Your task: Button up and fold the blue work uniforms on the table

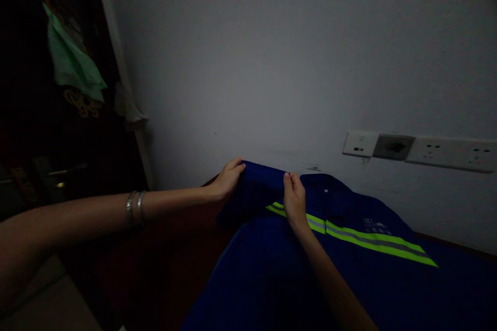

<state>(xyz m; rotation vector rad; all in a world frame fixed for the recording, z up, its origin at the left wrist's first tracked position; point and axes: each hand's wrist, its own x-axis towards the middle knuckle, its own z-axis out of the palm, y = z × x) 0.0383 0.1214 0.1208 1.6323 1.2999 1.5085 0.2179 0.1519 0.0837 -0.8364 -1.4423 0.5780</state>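
A dark blue work jacket (349,207) with yellow-green and grey reflective bands lies spread out, its collar toward the wall. My left hand (229,178) pinches one corner of a raised, folded part of the jacket. At the other end of that raised edge, my right hand (294,196) grips the cloth with the thumb on top. Between the two hands the blue edge is pulled nearly straight. Two bracelets circle my left wrist. Dim light hides the lower part of the jacket.
Behind the jacket rises a pale wall (248,72) with a row of sockets (446,153) at the right. A dark door (23,88) stands at the left, with a green cloth (72,57) hanging on it. A dark red surface (174,248) shows beside the jacket.
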